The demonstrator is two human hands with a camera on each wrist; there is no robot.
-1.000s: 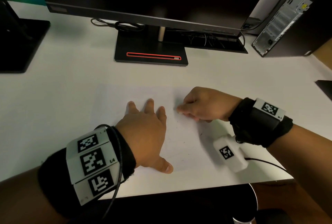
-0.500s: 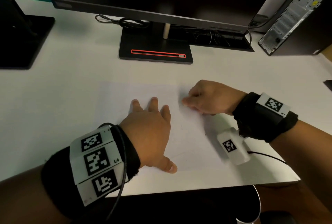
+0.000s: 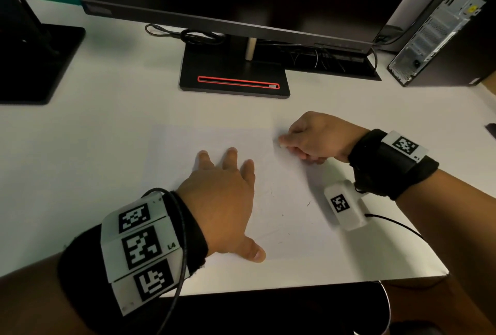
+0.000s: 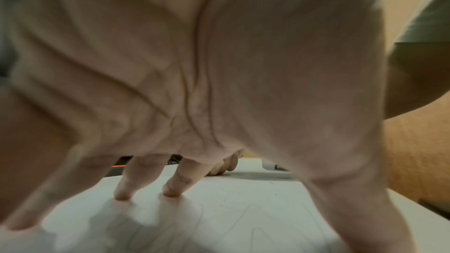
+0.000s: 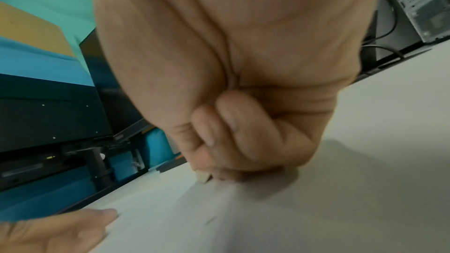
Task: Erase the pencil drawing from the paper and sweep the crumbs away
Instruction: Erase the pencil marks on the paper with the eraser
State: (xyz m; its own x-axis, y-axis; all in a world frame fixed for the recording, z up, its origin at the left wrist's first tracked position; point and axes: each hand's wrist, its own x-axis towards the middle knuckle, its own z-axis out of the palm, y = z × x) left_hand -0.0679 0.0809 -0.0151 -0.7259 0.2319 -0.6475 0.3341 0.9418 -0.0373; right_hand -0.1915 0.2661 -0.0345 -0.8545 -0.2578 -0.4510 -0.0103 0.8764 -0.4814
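A white sheet of paper (image 3: 290,224) lies on the white desk near its front edge. Faint pencil lines (image 4: 246,224) show under my left palm, and a few dark crumbs (image 3: 308,203) lie on the sheet. My left hand (image 3: 222,200) presses flat on the paper with fingers spread. My right hand (image 3: 314,138) is curled at the sheet's far right part and pinches a small pale eraser (image 5: 203,177), whose tip touches the paper. Most of the eraser is hidden by the fingers.
A monitor on a black stand (image 3: 233,79) stands behind the paper, with cables beside it. A second black stand (image 3: 35,63) is at far left, a computer tower (image 3: 440,25) at far right. The desk's front edge (image 3: 322,283) runs just below my hands.
My right hand with the eraser has shifted slightly away from me and to the right on the paper. The left hand stays pressed flat in the same place.
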